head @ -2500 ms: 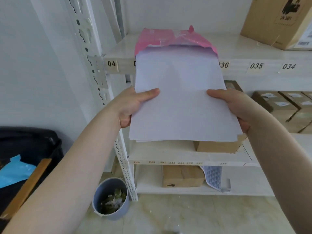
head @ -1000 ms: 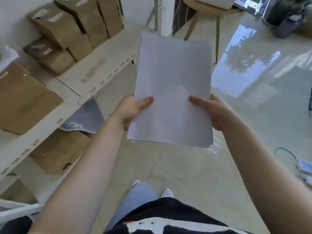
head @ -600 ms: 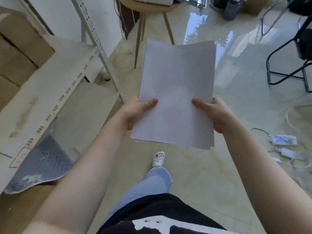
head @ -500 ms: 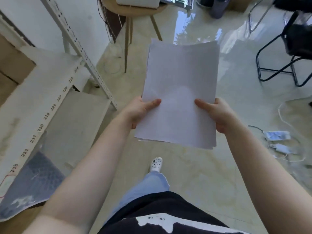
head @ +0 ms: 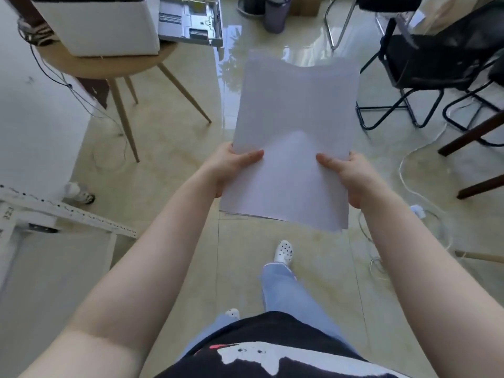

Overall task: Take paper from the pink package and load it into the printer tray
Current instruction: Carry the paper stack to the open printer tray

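Observation:
I hold a stack of white paper [head: 294,126] out in front of me over the floor. My left hand [head: 231,165] grips its left edge with the thumb on top, and my right hand [head: 346,175] grips its right edge the same way. At the top left a white printer [head: 101,25] sits on a round wooden table [head: 109,66]. Its grey paper tray [head: 191,20] is pulled out to the right and looks empty. The pink package is out of view.
A white metal shelf frame [head: 68,214] stands at the lower left. Black chairs [head: 436,58] are at the upper right, and white cables [head: 420,192] with a plug trail over the glossy tiled floor at the right. A dark bin [head: 275,15] stands beyond the tray.
I have turned away from the shelf and the pink package, carrying the paper in both hands. The printer and its pulled-out tray have come into view at the top left.

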Motion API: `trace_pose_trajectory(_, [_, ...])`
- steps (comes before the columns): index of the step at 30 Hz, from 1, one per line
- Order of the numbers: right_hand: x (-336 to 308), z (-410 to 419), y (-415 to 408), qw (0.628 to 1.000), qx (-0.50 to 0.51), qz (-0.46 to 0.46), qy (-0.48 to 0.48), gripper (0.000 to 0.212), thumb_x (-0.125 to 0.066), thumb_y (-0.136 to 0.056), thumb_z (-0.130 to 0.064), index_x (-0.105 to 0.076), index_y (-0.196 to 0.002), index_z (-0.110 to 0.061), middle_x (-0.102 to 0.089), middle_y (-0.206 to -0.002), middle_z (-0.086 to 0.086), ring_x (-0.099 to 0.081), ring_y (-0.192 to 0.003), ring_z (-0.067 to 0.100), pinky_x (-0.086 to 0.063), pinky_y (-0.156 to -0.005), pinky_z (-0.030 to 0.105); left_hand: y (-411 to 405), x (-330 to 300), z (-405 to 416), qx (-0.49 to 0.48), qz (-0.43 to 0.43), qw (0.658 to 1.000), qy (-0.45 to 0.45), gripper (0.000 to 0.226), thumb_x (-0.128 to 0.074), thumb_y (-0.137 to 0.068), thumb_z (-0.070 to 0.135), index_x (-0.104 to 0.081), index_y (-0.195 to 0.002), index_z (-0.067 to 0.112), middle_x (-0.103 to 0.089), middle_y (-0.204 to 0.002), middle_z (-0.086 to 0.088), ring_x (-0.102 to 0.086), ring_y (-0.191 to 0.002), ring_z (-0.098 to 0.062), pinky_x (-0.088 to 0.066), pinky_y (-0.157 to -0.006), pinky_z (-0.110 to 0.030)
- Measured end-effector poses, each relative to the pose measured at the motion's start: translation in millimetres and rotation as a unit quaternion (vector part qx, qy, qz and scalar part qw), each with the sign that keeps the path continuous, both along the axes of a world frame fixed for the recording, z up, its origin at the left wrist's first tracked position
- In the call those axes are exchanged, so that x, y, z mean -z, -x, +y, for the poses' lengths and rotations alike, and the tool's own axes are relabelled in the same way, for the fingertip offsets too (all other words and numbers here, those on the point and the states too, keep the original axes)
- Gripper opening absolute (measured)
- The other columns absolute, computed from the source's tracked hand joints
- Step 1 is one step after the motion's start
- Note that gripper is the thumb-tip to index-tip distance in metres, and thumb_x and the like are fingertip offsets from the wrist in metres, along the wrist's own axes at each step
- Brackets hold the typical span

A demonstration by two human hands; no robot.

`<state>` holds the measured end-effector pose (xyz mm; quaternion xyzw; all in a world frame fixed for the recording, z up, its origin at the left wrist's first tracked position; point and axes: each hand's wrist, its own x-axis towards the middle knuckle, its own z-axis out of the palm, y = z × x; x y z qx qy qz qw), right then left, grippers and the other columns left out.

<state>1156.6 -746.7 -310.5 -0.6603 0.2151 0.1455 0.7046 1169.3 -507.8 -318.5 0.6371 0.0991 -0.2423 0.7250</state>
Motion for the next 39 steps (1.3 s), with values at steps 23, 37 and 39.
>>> trace_pose_trajectory(23, [2, -128, -482, 0.998, -0.042, 0.025, 0.029, 0.024, -0.065, -0.088, -0.013, -0.062, -0.109, -0.002, -0.069, -0.085, 0.007, -0.069, -0.055, 0.011, -0.058, -0.053, 0.026, -468, 17, -133, -0.034, 0.024, 0.999, -0.005, 0.003, -0.064, -0.089, 0.014, -0.066, -0.091, 0.013, -0.076, -0.068, 0.005, -0.072, -0.060, -0.012, -0.056, -0.051, -0.025])
trace_pose_trajectory(37, [6, -151, -787, 0.995, -0.097, 0.022, 0.015, 0.015, -0.064, -0.088, -0.008, -0.064, -0.102, -0.003, -0.073, -0.059, -0.006, -0.069, -0.051, 0.009, -0.056, -0.048, 0.022, -746, 19, -158, -0.089, 0.023, 0.996, -0.004, 0.023, -0.063, -0.090, 0.013, -0.062, -0.112, 0.007, -0.071, -0.091, -0.005, -0.072, -0.066, -0.014, -0.061, -0.062, -0.030])
trace_pose_trajectory(39, [10, -152, -833, 0.991, -0.128, 0.022, 0.018, 0.011, -0.065, -0.087, -0.009, -0.065, -0.098, -0.005, -0.073, -0.059, -0.006, -0.069, -0.051, 0.009, -0.055, -0.047, 0.022, -778, 25, -159, -0.118, 0.023, 0.993, -0.003, 0.022, -0.063, -0.090, 0.014, -0.062, -0.111, 0.008, -0.071, -0.093, -0.005, -0.072, -0.069, -0.016, -0.061, -0.067, -0.032])
